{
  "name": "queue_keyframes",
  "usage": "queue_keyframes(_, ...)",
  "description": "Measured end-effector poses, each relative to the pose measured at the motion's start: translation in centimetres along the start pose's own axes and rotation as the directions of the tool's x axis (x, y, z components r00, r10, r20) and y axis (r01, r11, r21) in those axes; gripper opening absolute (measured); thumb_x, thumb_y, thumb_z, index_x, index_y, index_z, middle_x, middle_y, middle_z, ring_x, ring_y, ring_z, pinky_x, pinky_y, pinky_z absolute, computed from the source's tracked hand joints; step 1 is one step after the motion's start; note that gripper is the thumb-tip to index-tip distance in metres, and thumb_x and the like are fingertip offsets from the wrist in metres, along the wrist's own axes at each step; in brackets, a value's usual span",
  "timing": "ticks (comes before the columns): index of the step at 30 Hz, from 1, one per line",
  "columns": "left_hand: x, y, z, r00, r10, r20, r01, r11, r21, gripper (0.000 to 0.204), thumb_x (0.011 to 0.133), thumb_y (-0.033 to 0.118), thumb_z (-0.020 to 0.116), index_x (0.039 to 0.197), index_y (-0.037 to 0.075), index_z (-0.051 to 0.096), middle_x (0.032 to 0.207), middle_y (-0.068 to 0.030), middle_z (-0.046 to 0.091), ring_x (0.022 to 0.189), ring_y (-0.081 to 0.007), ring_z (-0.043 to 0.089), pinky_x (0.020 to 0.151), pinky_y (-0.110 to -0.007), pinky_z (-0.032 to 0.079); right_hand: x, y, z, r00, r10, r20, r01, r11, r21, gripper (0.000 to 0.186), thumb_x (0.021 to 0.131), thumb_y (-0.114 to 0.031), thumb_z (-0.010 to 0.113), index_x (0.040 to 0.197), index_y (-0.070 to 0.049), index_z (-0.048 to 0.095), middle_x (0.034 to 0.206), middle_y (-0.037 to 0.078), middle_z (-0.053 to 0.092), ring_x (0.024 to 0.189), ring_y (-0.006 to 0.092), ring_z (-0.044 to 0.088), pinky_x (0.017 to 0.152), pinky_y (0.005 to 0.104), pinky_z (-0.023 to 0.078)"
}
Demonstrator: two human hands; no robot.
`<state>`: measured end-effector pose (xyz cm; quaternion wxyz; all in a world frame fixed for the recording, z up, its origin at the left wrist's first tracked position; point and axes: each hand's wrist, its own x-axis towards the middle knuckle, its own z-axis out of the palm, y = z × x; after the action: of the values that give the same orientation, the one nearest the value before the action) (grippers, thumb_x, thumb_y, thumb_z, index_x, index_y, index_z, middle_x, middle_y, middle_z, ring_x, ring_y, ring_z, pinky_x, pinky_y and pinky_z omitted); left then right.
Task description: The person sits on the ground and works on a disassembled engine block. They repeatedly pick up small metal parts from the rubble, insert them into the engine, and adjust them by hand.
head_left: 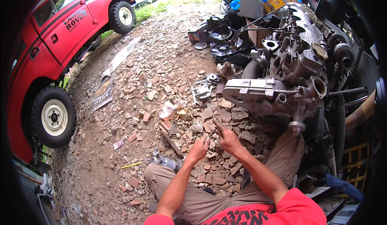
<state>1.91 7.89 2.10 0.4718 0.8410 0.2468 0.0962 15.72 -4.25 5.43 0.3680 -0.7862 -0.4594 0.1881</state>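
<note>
My left hand (199,147) is closed in a pinch over the rubble in front of my lap. A thin dark piece (212,132) sticks up from its fingertips; its kind is too small to tell. Close beside it, my right hand (228,139) is curled with one finger reaching forward; what it holds, if anything, is hidden. Right of my hands stands a large grey metal engine (282,68) with pipes and a pale cover along its side. A small silver metal part (203,90) lies on the stones beyond my hands.
A red off-road vehicle (60,35) stands at the left. By my left knee lie a silver cylindrical part (166,160), a wooden stick (172,143) and a yellow strip (131,165). Broken tiles cover the ground. Black bags (229,43) and a yellow crate (281,1) are piled behind the engine.
</note>
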Motion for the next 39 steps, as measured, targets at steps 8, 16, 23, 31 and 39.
queue_keyframes(8,-0.3,0.3,-0.8,0.992,0.122,-0.034,-0.125,0.989,-0.08,0.033,0.1,0.024,0.041,0.092,-0.004,0.057,0.079,-0.0273,0.06,0.074,-0.0439,0.059,0.067,-0.047,0.046,-1.8,-1.5,1.0,0.987,0.036,0.154,-0.032,0.999,-0.029,0.074,0.082,-0.001,0.046,0.151,-0.022,0.029,0.091,0.031,0.065,0.074,0.0429,0.066,0.068,0.0514,0.05)
queue_keyframes(16,-0.6,-0.2,-0.7,0.987,0.16,-0.026,-0.162,0.982,-0.096,0.032,0.1,0.022,0.041,0.087,-0.004,0.054,0.072,-0.0226,0.057,0.065,-0.0389,0.054,0.063,-0.046,0.043,-2.1,-0.7,3.6,0.982,-0.181,-0.062,0.19,0.955,0.226,0.072,0.082,-0.001,0.043,0.151,-0.016,0.03,0.089,0.028,0.066,0.063,0.0367,0.066,0.065,0.0437,0.051)
queue_keyframes(23,-1.1,0.4,-1.0,0.988,0.154,-0.014,-0.154,0.98,-0.126,0.032,0.1,0.024,0.043,0.093,-0.004,0.057,0.078,-0.0266,0.06,0.074,-0.0447,0.058,0.066,-0.047,0.045,-1.6,-1.3,1.8,0.987,-0.159,0.006,0.155,0.969,0.19,0.07,0.083,-0.002,0.048,0.147,-0.028,0.037,0.079,0.023,0.066,0.069,0.0383,0.067,0.064,0.0489,0.052)
queue_keyframes(31,-2.5,0.7,-1.9,0.913,0.393,-0.107,-0.387,0.919,0.077,0.034,0.101,0.025,0.041,0.091,-0.005,0.054,0.072,-0.0256,0.057,0.067,-0.043,0.055,0.064,-0.046,0.044,-3.3,-2.6,3.0,0.953,-0.302,0.017,0.29,0.928,0.233,0.066,0.08,0.007,0.045,0.143,-0.013,0.044,0.11,0.024,0.066,0.092,0.0355,0.069,0.079,0.0408,0.054)
queue_keyframes(39,-2.4,-2.5,-1.6,0.932,0.336,-0.14,-0.35,0.933,-0.09,0.032,0.1,0.024,0.044,0.09,-0.005,0.055,0.072,-0.0243,0.057,0.065,-0.0398,0.055,0.062,-0.046,0.044,-3.1,-3.5,3.2,0.945,-0.326,0.005,0.308,0.896,0.321,0.063,0.083,0.005,0.044,0.143,-0.013,0.043,0.11,0.022,0.067,0.098,0.0348,0.068,0.086,0.0398,0.053)
